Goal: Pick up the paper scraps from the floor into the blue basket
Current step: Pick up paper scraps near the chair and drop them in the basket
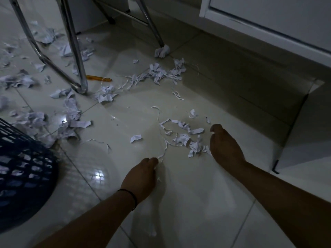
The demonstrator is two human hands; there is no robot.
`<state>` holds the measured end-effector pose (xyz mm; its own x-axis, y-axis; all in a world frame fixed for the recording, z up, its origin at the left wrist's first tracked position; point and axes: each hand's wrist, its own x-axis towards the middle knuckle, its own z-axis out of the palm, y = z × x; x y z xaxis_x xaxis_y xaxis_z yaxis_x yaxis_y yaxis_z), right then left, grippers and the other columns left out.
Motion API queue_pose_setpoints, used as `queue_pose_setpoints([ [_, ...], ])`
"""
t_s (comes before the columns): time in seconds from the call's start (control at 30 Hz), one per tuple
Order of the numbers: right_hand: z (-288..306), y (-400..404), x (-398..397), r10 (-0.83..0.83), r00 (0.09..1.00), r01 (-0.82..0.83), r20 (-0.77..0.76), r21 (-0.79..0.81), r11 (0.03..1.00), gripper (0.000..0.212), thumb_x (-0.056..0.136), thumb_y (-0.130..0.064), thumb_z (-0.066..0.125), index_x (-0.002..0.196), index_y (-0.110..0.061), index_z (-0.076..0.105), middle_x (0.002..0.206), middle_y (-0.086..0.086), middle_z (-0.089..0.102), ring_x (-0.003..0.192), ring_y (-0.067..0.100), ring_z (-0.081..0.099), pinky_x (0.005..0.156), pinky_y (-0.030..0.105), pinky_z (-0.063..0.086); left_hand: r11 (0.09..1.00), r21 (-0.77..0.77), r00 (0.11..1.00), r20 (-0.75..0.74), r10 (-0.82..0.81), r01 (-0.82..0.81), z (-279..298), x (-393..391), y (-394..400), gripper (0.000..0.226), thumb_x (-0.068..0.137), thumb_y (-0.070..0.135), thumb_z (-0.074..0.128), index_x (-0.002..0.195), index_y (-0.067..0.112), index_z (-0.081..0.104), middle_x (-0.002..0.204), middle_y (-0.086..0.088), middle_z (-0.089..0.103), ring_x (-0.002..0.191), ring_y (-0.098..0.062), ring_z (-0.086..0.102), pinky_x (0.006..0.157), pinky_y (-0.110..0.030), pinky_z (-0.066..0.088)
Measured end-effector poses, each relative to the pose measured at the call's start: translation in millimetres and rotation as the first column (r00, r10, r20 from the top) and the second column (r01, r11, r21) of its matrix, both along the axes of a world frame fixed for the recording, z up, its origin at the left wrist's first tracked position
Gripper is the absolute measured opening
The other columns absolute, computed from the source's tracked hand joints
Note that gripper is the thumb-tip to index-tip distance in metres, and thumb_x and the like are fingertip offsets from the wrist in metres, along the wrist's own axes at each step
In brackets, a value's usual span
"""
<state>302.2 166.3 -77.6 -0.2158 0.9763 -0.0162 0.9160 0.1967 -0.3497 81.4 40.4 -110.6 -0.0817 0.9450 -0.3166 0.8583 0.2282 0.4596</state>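
Left hand (141,174) low at 6 o'clock, palm down, fingers pinching thin strip (162,155). Right hand (224,145) at 3 o'clock, fingers curled beside scraps (186,138) on floor (188,203), holding nothing seen. Basket (23,176) at 9 o'clock.

A single wide-angle head-worn camera looks forward and steeply down from close above the tiled floor (188,203), the person's two forearms entering from the bottom edge, the blue basket (23,169) cut by the left edge, chrome chair legs (75,51) and a white cabinet (268,20) along the top.
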Motion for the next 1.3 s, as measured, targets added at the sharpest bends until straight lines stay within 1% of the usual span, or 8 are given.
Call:
queue_pose_setpoints([
  [0.13, -11, 0, -24, 0.145, 0.983, -0.145, 0.111, -0.008, 0.989, 0.033, 0.09, -0.035, 0.047, 0.112, -0.011, 0.051, 0.109, 0.013, 0.057, 0.097, 0.032, 0.057, 0.078, 0.034, 0.043, 0.999, -0.023, 0.999, -0.008, 0.033, -0.033, 0, 2, -4, 0.039, 0.086, 0.061, 0.039, 0.097, 0.024, 0.045, 0.103, -0.002, 0.057, 0.086, -0.022, 0.058, 0.07, -0.029, 0.044],
  [0.27, -26, -3, -37, 0.203, 0.925, -0.177, 0.322, -0.108, 0.978, 0.071, 0.083, -0.071, 0.032, 0.134, -0.021, 0.037, 0.13, 0.015, 0.045, 0.111, 0.032, 0.048, 0.091, 0.04, 0.038, 0.987, -0.157, 0.98, -0.184, -0.075, 0.046, -2, 8, -3, 0.069, 0.072, 0.078, 0.043, 0.111, 0.022, 0.044, 0.109, -0.001, 0.052, 0.095, -0.024, 0.058, 0.078, -0.034, 0.05],
  [0.4, -39, -14, -39, 0.325, 0.85, -0.282, 0.415, -0.163, 0.945, 0.048, 0.094, -0.048, 0.04, 0.13, -0.017, 0.043, 0.114, 0.015, 0.053, 0.093, 0.031, 0.058, 0.075, 0.036, 0.046, 0.986, -0.149, 0.984, -0.147, -0.098, 0.076, -3, 7, 2, 0.029, 0.096, 0.033, 0.038, 0.116, 0.015, 0.049, 0.115, -0.01, 0.053, 0.097, -0.026, 0.058, 0.083, -0.032, 0.049],
  [0.57, -22, -27, -38, 0.396, 0.814, -0.416, 0.426, -0.05, 0.908, 0.017, 0.068, -0.023, 0.077, 0.075, -0.013, 0.066, 0.054, 0.002, 0.055, 0.042, 0.013, 0.053, 0.038, 0.021, 0.038, 0.994, -0.103, 1.0, -0.015, 0.027, -0.028, 2, -2, 0, 0.01, 0.096, 0.024, 0.04, 0.094, 0.015, 0.043, 0.104, -0.011, 0.055, 0.089, -0.025, 0.055, 0.073, -0.027, 0.041],
  [0.7, -10, -19, -36, 0.224, 0.966, -0.206, 0.126, -0.147, 0.968, 0.017, 0.095, -0.013, 0.035, 0.105, -0.007, 0.047, 0.077, 0.008, 0.047, 0.067, 0.023, 0.054, 0.056, 0.028, 0.04, 0.995, -0.03, 0.995, 0.023, 0.099, -0.098, 4, -6, 0, 0.009, 0.095, 0.019, 0.041, 0.09, 0.014, 0.036, 0.1, -0.012, 0.054, 0.086, -0.026, 0.054, 0.067, -0.024, 0.032],
  [0.87, -19, -6, -58, 0.327, 0.933, -0.308, 0.15, -0.137, 0.942, 0.047, 0.094, -0.01, 0.037, 0.141, -0.014, 0.03, 0.133, 0.015, 0.045, 0.105, 0.029, 0.057, 0.08, 0.034, 0.045, 0.974, 0.018, 0.972, 0.083, 0.222, -0.224, 14, -19, 12, 0.049, 0.094, 0.01, 0.043, 0.141, 0.006, 0.03, 0.125, -0.015, 0.053, 0.11, -0.028, 0.053, 0.09, -0.025, 0.038],
  [1.03, -42, -12, -79, 0.455, 0.836, -0.418, 0.308, -0.181, 0.89, 0.034, 0.098, -0.031, 0.033, 0.124, -0.012, 0.043, 0.12, 0.014, 0.051, 0.1, 0.03, 0.057, 0.075, 0.037, 0.047, 0.956, 0.082, 0.959, 0.012, 0.283, -0.283, 17, -39, 27, 0.023, 0.091, 0.001, 0.041, 0.107, 0.001, 0.057, 0.112, -0.02, 0.055, 0.1, -0.031, 0.053, 0.073, -0.019, 0.029],
  [1.3, -50, -28, -66, 0.449, 0.864, -0.437, 0.229, -0.105, 0.893, 0.024, 0.099, -0.022, 0.03, 0.104, -0.009, 0.05, 0.105, 0.011, 0.059, 0.09, 0.028, 0.062, 0.072, 0.034, 0.045, 0.969, 0.039, 0.969, -0.047, 0.244, -0.243, 8, -65, 61, 0.04, 0.096, 0.021, 0.041, 0.134, 0.014, 0.034, 0.114, -0.023, 0.061, 0.102, -0.037, 0.057, 0.076, -0.032, 0.038],
])
